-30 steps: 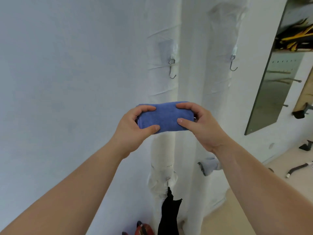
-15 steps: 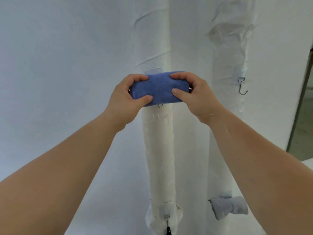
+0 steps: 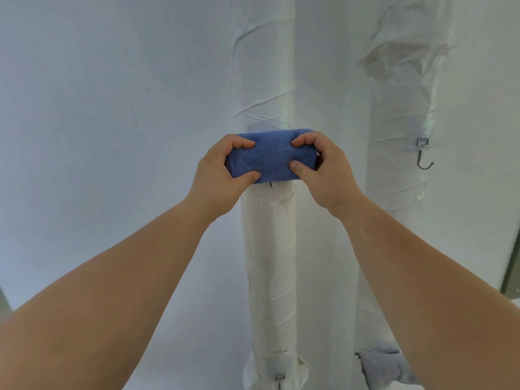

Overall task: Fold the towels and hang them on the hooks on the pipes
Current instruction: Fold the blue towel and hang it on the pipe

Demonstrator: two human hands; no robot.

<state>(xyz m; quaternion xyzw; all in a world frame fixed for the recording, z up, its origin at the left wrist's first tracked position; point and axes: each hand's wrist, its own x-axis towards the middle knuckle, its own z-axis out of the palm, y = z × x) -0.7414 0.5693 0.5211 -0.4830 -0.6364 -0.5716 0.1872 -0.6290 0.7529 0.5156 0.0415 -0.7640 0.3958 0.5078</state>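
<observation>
A folded blue towel (image 3: pixel 271 158) is held flat against the left white-wrapped pipe (image 3: pixel 270 249), right over its hook. Only the metal tip of that hook (image 3: pixel 272 184) peeks out under the towel's lower edge. My left hand (image 3: pixel 222 175) grips the towel's left end, thumb below and fingers on top. My right hand (image 3: pixel 323 170) grips the right end the same way. On the right pipe (image 3: pixel 399 108) a bare metal hook (image 3: pixel 424 154) hangs free.
A grey folded towel (image 3: pixel 385 365) hangs low on the right pipe. Another hook mount (image 3: pixel 280 378) sits near the bottom of the left pipe. A plain white wall (image 3: pixel 112 108) fills the left side. A dark frame edge (image 3: pixel 513 277) shows at the far right.
Both hands have carried the blue towel up to the left pipe's hook and now hold it over it. The view has tilted upward and moved closer to the pipes.
</observation>
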